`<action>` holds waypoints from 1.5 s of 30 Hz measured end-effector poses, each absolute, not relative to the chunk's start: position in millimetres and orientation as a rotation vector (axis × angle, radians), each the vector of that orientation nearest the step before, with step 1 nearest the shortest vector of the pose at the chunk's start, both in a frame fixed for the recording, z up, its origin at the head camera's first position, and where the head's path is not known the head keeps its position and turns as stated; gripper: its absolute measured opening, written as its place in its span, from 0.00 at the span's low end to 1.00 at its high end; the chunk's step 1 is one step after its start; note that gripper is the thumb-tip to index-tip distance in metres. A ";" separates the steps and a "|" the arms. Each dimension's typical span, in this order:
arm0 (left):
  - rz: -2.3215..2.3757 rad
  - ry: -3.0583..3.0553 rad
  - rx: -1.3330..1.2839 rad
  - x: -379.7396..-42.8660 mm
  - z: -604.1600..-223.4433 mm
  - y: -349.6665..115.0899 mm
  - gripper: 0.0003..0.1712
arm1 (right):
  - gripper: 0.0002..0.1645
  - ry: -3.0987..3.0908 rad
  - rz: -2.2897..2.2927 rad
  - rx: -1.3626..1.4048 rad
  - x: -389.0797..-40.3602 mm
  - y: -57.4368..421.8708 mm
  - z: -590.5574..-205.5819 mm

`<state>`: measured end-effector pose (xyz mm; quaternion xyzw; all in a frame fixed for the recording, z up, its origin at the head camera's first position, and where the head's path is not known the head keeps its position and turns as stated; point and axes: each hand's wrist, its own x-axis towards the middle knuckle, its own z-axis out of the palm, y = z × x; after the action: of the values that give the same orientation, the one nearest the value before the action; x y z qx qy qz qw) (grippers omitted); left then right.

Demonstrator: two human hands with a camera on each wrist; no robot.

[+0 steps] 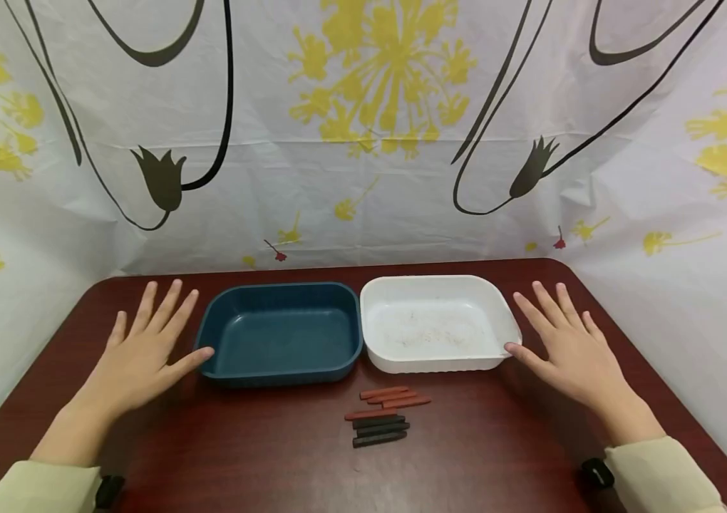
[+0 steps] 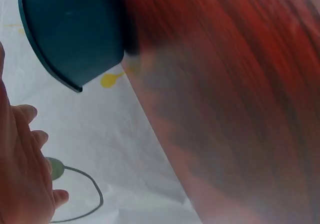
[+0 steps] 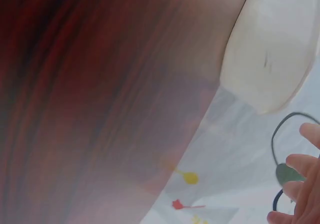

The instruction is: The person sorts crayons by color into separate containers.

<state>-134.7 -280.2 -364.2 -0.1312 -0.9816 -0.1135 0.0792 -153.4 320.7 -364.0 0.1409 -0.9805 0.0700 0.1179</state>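
Note:
My left hand (image 1: pixel 139 360), fingers spread and straight, hovers at the left of a dark teal tray (image 1: pixel 280 335); its thumb overlaps the tray's side in the head view. On the other side my right hand (image 1: pixel 571 349) is likewise spread, its thumb tip right at the edge of a white tray (image 1: pixel 440 365). Neither hand holds anything. In front of the trays lie several reddish-brown crayons (image 1: pixel 407 402) and, just nearer, a few black crayons (image 1: pixel 379 439). The teal tray's end (image 2: pixel 75 33) shows in the left wrist view, the white tray's end (image 3: pixel 270 48) in the right wrist view.
The two trays stand side by side toward the back of a dark red wooden table (image 1: pixel 261 456). A white sheet (image 1: pixel 241 214) with yellow and grey flower prints hangs behind the table and along both sides. Dark bands (image 1: pixel 597 472) sit at both wrists by the sleeves.

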 end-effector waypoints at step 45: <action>-0.430 -3.117 -0.457 -151.0 -372.3 -244.1 0.60 | 0.26 -2.482 0.326 1.125 -116.5 190.7 -362.0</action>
<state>-151.0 -244.1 -372.3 -0.1436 -0.9802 -0.1353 -0.0192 -116.5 190.7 -362.0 0.4018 -0.8867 0.1163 0.1972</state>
